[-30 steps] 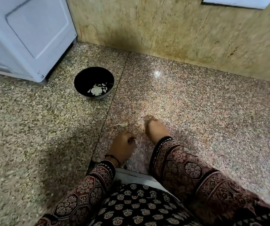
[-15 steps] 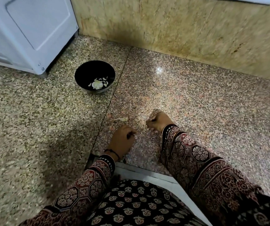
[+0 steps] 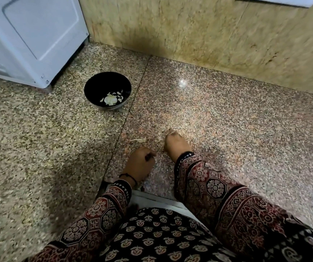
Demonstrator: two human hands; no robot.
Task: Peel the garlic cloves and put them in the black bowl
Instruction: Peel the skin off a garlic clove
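Since half a second earlier the right hand (image 3: 177,146) had turned its fingers down to the worktop (image 3: 227,129), while the left hand (image 3: 139,163) had stayed in place. Both had their fingers curled together, but whether they pinched a clove I could not tell. Several peeled cloves (image 3: 112,99) lay already in the black bowl (image 3: 95,86), which stood well apart from the hands, and a scrap of peel (image 3: 138,140) lay near them — probably the peeling was not yet finished.

White appliance (image 3: 29,35) at ten o'clock; beige stone wall (image 3: 189,31) at twelve; white panel (image 3: 276,0) at one; speckled granite floor (image 3: 246,129) below.
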